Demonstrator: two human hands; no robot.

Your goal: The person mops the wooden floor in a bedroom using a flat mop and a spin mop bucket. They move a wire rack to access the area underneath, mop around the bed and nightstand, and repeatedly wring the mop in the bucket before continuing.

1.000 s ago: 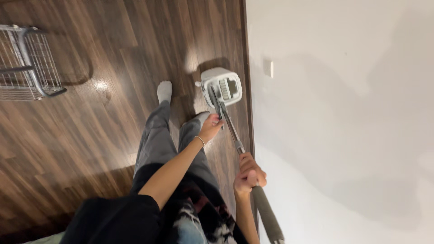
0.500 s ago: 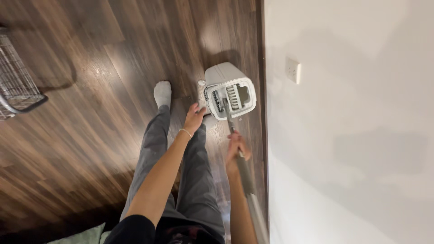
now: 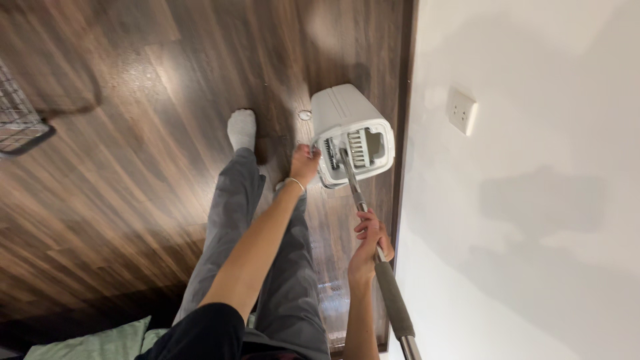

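1. White mop bucket (image 3: 347, 130): boxy plastic, tilted on the dark wood floor beside the wall, its open top facing the camera
2. Mop handle (image 3: 373, 247): metal shaft with grey grip, slanting down into the bucket's slot

This looks like a room in a home. The floor (image 3: 133, 167) is made of dark brown wood boards that shine a little under the light. A plain white wall (image 3: 533, 233) runs along one side, with a dark strip at the bottom where it meets the floor. A small white wall plate (image 3: 462, 110) sits on the wall. The person wears soft grey pants and a white sock (image 3: 241, 129), with no shoes on. A white mop bucket (image 3: 350, 133) stands by the wall. A green cushion (image 3: 93, 343) lies low in the corner, and a wire basket (image 3: 20, 123) sits at the edge.
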